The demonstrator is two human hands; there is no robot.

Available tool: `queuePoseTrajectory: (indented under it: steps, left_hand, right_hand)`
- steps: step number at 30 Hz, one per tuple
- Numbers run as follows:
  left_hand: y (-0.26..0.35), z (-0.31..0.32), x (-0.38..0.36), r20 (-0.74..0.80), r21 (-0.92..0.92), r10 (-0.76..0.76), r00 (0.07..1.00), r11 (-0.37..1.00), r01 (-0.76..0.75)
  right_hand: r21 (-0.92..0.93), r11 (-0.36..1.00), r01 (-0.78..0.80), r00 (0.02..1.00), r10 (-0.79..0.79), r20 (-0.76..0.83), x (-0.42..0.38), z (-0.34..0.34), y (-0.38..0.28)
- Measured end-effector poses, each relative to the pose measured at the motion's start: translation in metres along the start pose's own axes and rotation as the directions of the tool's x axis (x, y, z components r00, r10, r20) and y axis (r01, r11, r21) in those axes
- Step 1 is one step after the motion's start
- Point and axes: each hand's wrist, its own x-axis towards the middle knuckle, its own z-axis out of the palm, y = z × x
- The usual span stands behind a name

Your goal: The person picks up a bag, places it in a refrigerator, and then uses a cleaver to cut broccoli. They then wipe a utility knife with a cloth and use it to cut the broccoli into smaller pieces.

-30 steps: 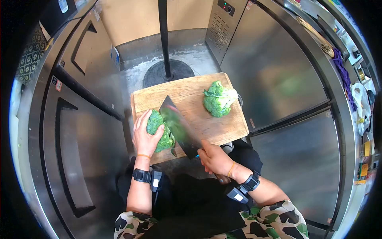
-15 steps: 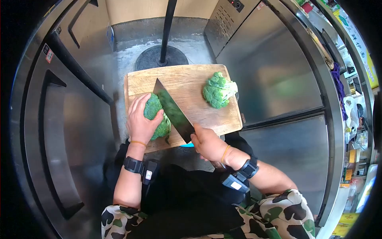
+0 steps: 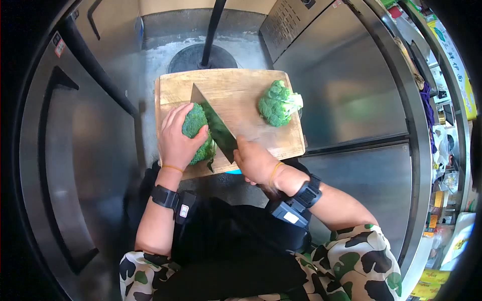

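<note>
My left hand (image 3: 176,134) is closed over a head of broccoli (image 3: 195,122) at the left part of a wooden cutting board (image 3: 226,83), its thumb along the near right side of the green florets. In my right hand (image 3: 255,159) is the handle of a cleaver (image 3: 215,123). The broad blade slants from lower right to upper left and lies right along the broccoli's right side, reflecting green. A second broccoli head (image 3: 276,104) rests on the board's right part, its pale cut stem pointing right.
Beyond the board stands a black pole (image 3: 213,30) on a round black base (image 3: 188,59). Steel cabinet doors (image 3: 346,75) flank the right, and a steel door with a dark handle (image 3: 55,165) the left. At far right a shelf holds packages (image 3: 437,276) and a purple cloth (image 3: 427,113).
The board and everything on it appear slightly higher in view. Both hands keep their grips, and the cleaver stays close against the left broccoli's right side.
</note>
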Motion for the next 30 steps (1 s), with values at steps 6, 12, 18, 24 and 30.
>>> queuePoseTrajectory:
  steps: [6,12,18,24,30]
  left_hand:
    - [0.003,0.002,-0.002,-0.030,0.021,0.005,1.000,1.000,-0.004]
    - [-0.003,0.003,-0.003,-0.037,-0.003,0.009,0.999,1.000,-0.010]
    - [0.002,0.006,-0.005,-0.050,0.065,0.041,0.998,0.997,-0.038]
    - [0.009,0.012,-0.007,-0.033,0.074,0.070,0.997,0.995,-0.068]
    - [0.003,-0.003,-0.011,-0.053,-0.091,-0.022,0.998,0.996,0.017]
  right_hand:
    - [-0.198,0.973,0.121,0.959,-0.166,-0.228,0.014,0.041,0.035]
    - [-0.261,0.956,0.132,0.959,-0.190,-0.211,0.022,0.042,0.038]
    - [-0.339,0.938,0.066,0.977,-0.130,-0.169,0.040,0.036,0.033]
    - [-0.312,0.950,-0.024,0.971,-0.052,-0.233,0.057,0.057,0.045]
    - [-0.156,0.982,0.110,0.944,-0.152,-0.291,0.071,0.051,0.075]
